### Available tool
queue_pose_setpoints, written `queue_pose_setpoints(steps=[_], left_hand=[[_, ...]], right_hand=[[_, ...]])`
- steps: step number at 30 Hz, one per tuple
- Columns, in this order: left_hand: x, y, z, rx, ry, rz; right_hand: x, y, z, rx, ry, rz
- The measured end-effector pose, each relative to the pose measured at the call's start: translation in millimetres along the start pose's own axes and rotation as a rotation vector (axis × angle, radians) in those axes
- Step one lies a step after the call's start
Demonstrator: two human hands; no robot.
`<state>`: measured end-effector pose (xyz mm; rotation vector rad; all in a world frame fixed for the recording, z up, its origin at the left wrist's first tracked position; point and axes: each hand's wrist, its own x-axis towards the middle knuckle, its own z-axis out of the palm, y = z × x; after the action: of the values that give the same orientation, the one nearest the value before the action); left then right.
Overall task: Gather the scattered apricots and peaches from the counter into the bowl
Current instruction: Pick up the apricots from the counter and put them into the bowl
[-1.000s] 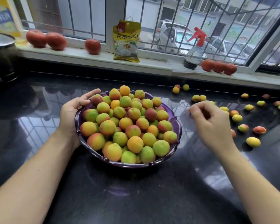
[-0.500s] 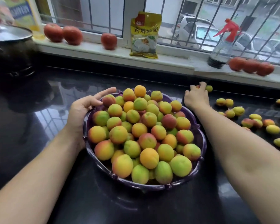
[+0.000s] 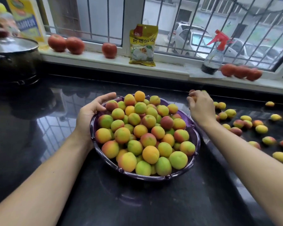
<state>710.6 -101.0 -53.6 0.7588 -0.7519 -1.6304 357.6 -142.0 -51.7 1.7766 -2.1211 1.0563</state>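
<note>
Now 1 bowl point(image 3: 196, 137), 2 hands, R hand point(image 3: 201, 106) w/ fruit

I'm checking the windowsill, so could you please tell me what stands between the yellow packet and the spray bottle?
Nothing: in the head view, the sill between the yellow packet and the spray bottle is bare, apart from the white sheet under the bottle.

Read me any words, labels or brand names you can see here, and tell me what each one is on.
"食用碱面": large characters on the yellow packet leaning on the windowsill.
Red logo at that packet's top: too small to read.
Yellow and blue package at the far left: printed text, too blurred to read.
Spray bottle, purple bowl, pot lid: no text visible.
</note>
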Motion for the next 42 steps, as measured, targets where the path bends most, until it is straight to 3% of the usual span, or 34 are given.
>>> queue_pose_setpoints(steps=[2, 5, 8, 11, 15, 19, 23, 27, 31, 33, 37, 42], left_hand=[[-1, -1, 1, 0.043, 0.045, 0.055], [-4, -3, 4, 0.057, 0.091, 0.111], [-12, -8, 7, 0.130, 0.131, 0.209], [-19, -13, 11, 0.209, 0.156, 0.300], [-19, -17, 10, 0.202, 0.123, 0.339], [-13, -15, 11, 0.023, 0.098, 0.280], [-12, -13, 12, -0.006, 0.102, 0.240], [-17, -14, 16, 0.028, 0.101, 0.220], [-16, -13, 15, 0.027, 0.111, 0.158], [-15, -13, 14, 0.020, 0.125, 0.137], [-16, -14, 14, -0.006, 0.141, 0.121], [-20, -11, 19, -0.012, 0.107, 0.053]], right_hand=[[-2, -8, -28, 0.186, -0.028, 0.066], [-19, -34, -81, 0.587, -0.194, 0.191], [-50, -61, -128, 0.747, -0.406, 0.158], [-75, -77, -155, 0.640, -0.552, 0.031], [-91, -84, -155, 0.395, -0.572, -0.044], [-103, -90, -144, 0.148, -0.492, -0.085], [-107, -98, -138, 0.017, -0.455, -0.163], [-108, -94, -135, 0.039, -0.406, -0.180], [-107, -63, -133, 0.330, -0.069, 0.052], [-111, -33, -124, 0.293, 0.017, 0.226], [-128, 16, -100, -0.018, -0.146, 0.399], [-102, 23, -100, -0.253, -0.225, 0.546]])
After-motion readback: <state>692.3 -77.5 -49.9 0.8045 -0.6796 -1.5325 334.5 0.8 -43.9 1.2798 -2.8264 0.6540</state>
